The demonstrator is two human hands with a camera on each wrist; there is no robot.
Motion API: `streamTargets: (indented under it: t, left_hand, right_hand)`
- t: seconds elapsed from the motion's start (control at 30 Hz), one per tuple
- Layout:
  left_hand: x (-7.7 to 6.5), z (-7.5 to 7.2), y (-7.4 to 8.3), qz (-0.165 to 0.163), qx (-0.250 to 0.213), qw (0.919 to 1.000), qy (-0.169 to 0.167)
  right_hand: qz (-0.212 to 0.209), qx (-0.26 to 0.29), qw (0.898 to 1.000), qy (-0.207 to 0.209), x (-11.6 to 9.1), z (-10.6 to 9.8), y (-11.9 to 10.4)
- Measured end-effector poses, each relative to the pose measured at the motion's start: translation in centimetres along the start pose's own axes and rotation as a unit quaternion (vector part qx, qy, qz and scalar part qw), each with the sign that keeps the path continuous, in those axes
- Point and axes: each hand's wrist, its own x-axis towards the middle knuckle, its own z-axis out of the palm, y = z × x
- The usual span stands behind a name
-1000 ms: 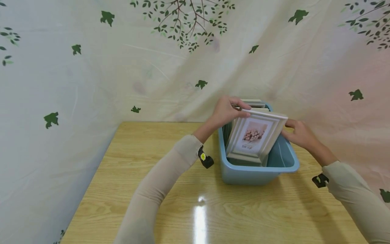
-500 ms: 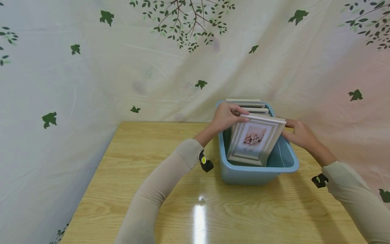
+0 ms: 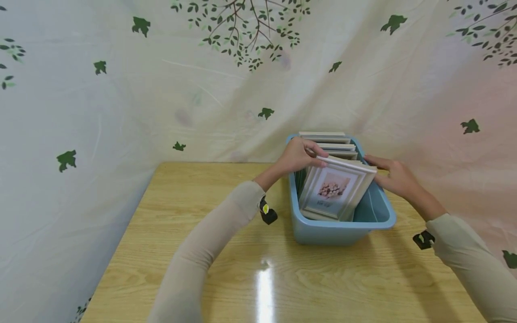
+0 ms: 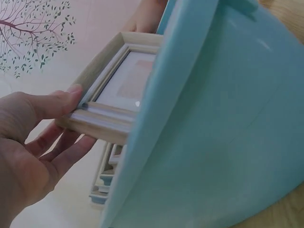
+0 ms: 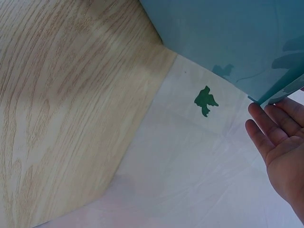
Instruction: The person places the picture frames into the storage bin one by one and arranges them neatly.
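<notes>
My left hand pinches the top left corner of a cream picture frame, thumb in front and fingers behind, as the left wrist view shows. The picture frame leans back inside a light blue plastic bin and shows a pink flower print. Behind it, more pale picture frames stand in a row in the bin. At the bin's right rim, beside the picture frame's upper right corner, is my right hand. Its fingers lie fairly straight against the rim in the right wrist view; its thumb is hidden there.
The bin stands near the back edge of a wood-grain table. A pale cloth printed with leaves and branches hangs behind the table. The bin's front right part shows bare wall beside the picture frame.
The picture frame has sunk lower into the bin, its top edge coming down and slightly left with my left hand. The fingertips of my right hand have shifted a little left along the rim.
</notes>
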Motion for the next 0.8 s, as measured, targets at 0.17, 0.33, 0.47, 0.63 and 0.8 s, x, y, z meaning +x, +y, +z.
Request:
streamTargets:
  t: [0.17,0.33,0.47,0.63,0.8]
  left_hand:
    - [0.3,-1.1,0.4,0.024,0.055,0.9954,-0.075]
    - [0.5,-2.0,0.5,0.030,0.095,0.9868,-0.128]
    - [0.6,-2.4,0.2,0.032,0.085,0.9861,-0.139]
    - [0.4,-2.8,-0.5,0.025,0.063,0.9899,-0.125]
    - [0.3,-2.7,-1.1,-0.005,0.050,0.9929,-0.108]
  right_hand:
    - [-0.003,-0.008,1.000,0.000,0.0,0.1,0.0]
    - [-0.008,-0.006,1.000,0.002,-0.1,0.2,0.0]
    - [-0.010,-0.005,1.000,0.007,-0.1,0.2,0.0]
    - [-0.013,-0.006,1.000,0.011,-0.1,0.2,-0.1]
    - [-0.013,-0.002,1.000,0.008,-0.1,0.1,-0.2]
